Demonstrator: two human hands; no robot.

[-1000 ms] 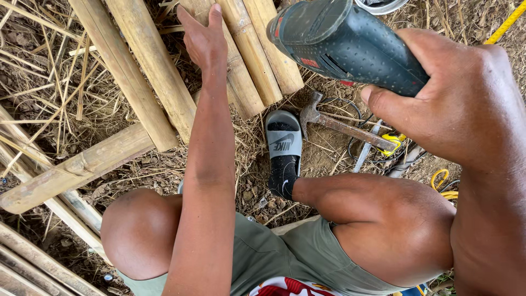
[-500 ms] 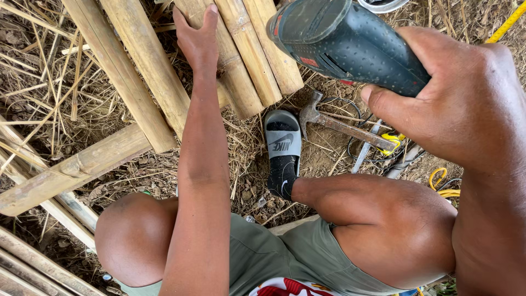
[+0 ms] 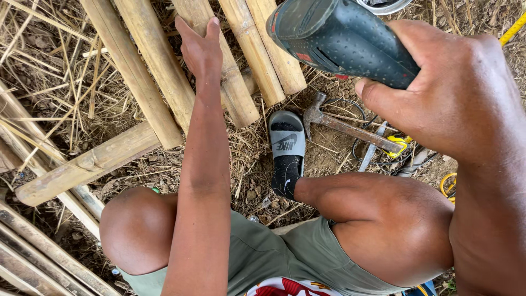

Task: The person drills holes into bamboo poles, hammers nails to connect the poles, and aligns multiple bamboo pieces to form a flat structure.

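Down at ground level, we crouch over a bed of dry straw [image 3: 66,82] and dirt, knees spread wide. Our left hand [image 3: 201,48] reaches far forward and rests flat on a bamboo pole [image 3: 224,77], its fingers [image 3: 213,26] stretched out along the cane rather than wrapped round it, so the hand is open and grips nothing. That pole lies among several others that fan out from the far edge toward us, side by side and touching; another thick piece [image 3: 87,164] lies crosswise at the left, under their near ends.

Our right hand [image 3: 449,93] is raised close to the camera at the right. Its fingers are curled tightly round the dark, dimpled handle of a power tool [image 3: 339,38], thumb pressed against the grip. The tool's body points toward the far left, above the pole ends; we cannot see its working end.

On the ground between the poles and our right knee stands our foot in a grey slide sandal [image 3: 287,145] over a black sock. Just right of it lies a claw hammer [image 3: 350,127], head toward the sandal, its handle running right across a dark cable [image 3: 359,151]. A yellow cord [image 3: 446,183] shows near the right knee.
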